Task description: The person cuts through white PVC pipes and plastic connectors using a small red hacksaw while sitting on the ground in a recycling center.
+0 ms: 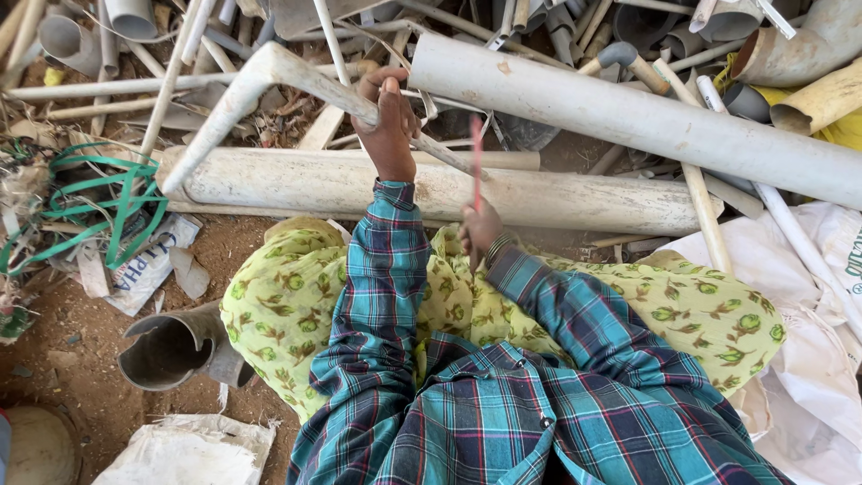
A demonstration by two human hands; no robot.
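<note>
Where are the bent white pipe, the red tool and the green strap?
bent white pipe [235, 94], head view, at its elbow.
red tool [477, 153], head view, mid blade.
green strap [108, 193], head view, on the tangled loops.

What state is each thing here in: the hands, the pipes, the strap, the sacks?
Left hand: closed around the bent pipe.
Right hand: closed on the red tool.
Bent pipe: lifted, tilted over the pile.
Red tool: upright, blurred.
Thick pipe: lying flat, dirty.
Grey pipe piece: on its side, open end showing.
Green strap: tangled on the ground.
White sacks: crumpled.
</note>
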